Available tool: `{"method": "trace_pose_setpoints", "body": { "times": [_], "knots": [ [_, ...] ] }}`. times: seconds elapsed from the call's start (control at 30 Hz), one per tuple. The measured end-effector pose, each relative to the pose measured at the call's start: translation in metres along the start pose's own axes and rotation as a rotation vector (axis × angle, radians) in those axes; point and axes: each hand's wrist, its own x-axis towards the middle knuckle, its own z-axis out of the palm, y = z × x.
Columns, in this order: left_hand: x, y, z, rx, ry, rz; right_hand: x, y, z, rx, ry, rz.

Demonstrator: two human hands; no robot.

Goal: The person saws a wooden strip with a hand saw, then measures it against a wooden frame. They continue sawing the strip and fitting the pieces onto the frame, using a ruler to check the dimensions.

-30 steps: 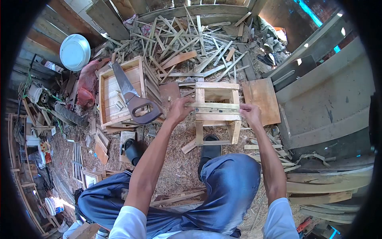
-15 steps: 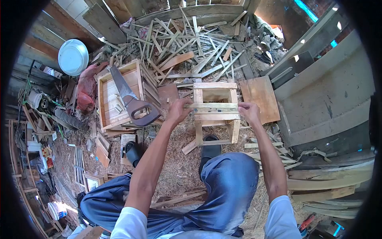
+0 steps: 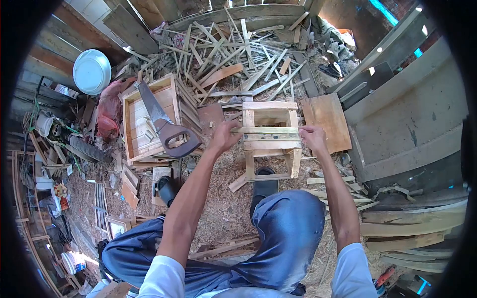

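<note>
A thin wooden slat lies crosswise over a small wooden frame with legs and crosspieces. My left hand is closed at the slat's left end, thumb and fingers pinching it. At the other end my right hand pinches the slat's right tip with its fingers bent. Just in front of the slat runs the frame's nearer top rail, and a dark-spotted strip shows between the two. The frame stands on the ground before my foot.
A handsaw rests across a wooden crate on the left. Loose wood strips are heaped beyond the frame. A plywood piece lies to the right, near a large leaning panel. Sawdust covers the ground.
The slat has tipped, showing a narrower face and settling slightly toward the far side of the rail. Both hands stay at its ends, and the view has shifted slightly.
</note>
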Motion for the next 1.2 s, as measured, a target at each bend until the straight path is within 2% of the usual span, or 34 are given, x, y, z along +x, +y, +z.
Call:
{"method": "trace_pose_setpoints", "body": {
  "times": [0.13,0.2,0.3,0.4,0.47,0.63,0.73,0.8,0.83,0.9,0.93,1.0,1.03,1.1,1.13,1.2],
  "knots": [
    [0.002,0.006,-0.003,-0.061,0.011,-0.028,0.002,-0.002,-0.001,-0.011,-0.004,-0.005],
    [0.004,0.008,-0.006,-0.072,-0.047,-0.136,0.001,-0.004,-0.004,-0.025,-0.002,-0.009],
    [0.005,0.012,-0.006,-0.132,-0.063,-0.186,0.002,-0.005,-0.007,0.030,-0.057,0.009],
    [0.005,0.010,-0.006,-0.138,-0.034,-0.118,0.001,-0.006,-0.006,-0.023,-0.039,0.035],
    [0.005,0.009,-0.005,-0.163,-0.033,-0.115,0.000,-0.007,-0.005,-0.012,-0.031,-0.023],
    [0.008,-0.002,0.001,-0.294,-0.043,-0.143,-0.004,-0.013,-0.006,-0.030,-0.030,0.011],
    [0.009,0.007,-0.001,-0.220,-0.046,-0.156,-0.003,-0.009,-0.007,-0.018,-0.043,0.022],
    [0.008,0.012,-0.005,0.049,-0.049,-0.146,-0.002,-0.006,-0.006,-0.012,-0.059,0.008],
    [0.006,0.011,-0.004,0.046,-0.050,-0.143,-0.001,-0.005,-0.006,0.040,-0.080,0.019],
    [0.002,0.016,-0.005,0.401,0.301,0.205,-0.001,-0.004,-0.004,0.092,-0.101,0.030],
    [-0.003,0.021,-0.004,0.400,0.300,0.206,-0.003,-0.004,-0.004,0.116,-0.097,0.026],
    [-0.014,0.038,0.002,0.288,0.430,-0.020,-0.004,0.000,-0.002,0.143,-0.093,0.021],
    [-0.021,0.040,0.008,0.291,0.429,-0.018,-0.002,0.007,0.000,0.156,-0.072,0.004],
    [-0.037,0.043,0.022,-0.094,0.409,-0.269,-0.001,0.019,0.006,0.169,-0.053,-0.011],
    [-0.043,0.043,0.028,-0.095,0.408,-0.270,-0.001,0.025,0.008,0.176,-0.018,0.005],
    [-0.050,0.048,0.036,-0.291,0.352,-0.456,-0.009,0.029,0.008,0.176,0.019,0.020]
  ]
}}
